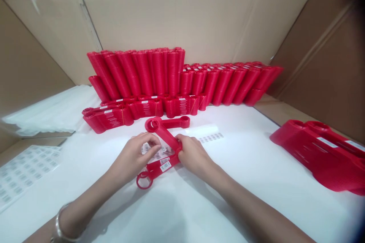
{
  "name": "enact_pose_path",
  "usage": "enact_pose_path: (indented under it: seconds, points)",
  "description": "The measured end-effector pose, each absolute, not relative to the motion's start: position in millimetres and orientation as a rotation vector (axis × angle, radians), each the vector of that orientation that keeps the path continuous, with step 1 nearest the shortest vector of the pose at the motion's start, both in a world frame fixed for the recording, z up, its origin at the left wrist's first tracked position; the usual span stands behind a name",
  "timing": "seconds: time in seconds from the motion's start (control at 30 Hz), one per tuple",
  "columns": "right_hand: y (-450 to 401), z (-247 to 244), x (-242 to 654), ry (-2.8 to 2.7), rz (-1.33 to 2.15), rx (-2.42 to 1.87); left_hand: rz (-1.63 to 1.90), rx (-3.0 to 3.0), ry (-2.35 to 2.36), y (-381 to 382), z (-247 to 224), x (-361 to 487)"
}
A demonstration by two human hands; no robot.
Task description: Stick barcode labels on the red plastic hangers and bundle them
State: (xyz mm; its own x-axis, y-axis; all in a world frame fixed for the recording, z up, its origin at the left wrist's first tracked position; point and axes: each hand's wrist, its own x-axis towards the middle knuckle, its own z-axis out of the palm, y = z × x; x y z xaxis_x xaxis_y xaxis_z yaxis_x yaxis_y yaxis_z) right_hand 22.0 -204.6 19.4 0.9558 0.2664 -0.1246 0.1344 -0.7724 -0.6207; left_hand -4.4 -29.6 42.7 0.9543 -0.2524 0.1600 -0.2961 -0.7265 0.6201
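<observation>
My right hand (192, 154) grips several flat red plastic pieces (167, 136) with ring-shaped ends, fanned apart from its fingers. One slants up and away. Others point toward me on the left, with white barcode labels (165, 166) on them. My left hand (141, 150) hovers just left of these pieces, thumb and index finger curled close together in a pinch; whatever may be between them is too small to make out. Behind the pieces lies a small red stack (175, 122). A sheet of labels (212, 137) is partly hidden beneath my hands.
Tall stacks of red pieces (152, 72) line the cardboard wall (171, 22), with banded bundles (110, 117) in front. More red stacks (319, 152) stand at right. Label sheets (25, 172) and clear plastic bags (57, 110) lie at left on the white table (119, 212).
</observation>
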Motion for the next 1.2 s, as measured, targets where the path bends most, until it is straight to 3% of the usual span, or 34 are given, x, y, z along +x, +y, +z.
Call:
enact_pose_path:
  seconds: [0.23,1.2]
  points:
    - [-201,23,19,-0.304,0.290,-2.491,0.290,2.194,-0.197,-44,38,-10]
    - [-202,28,16,-0.333,0.294,-2.490,0.577,2.555,-0.509,-47,29,-8]
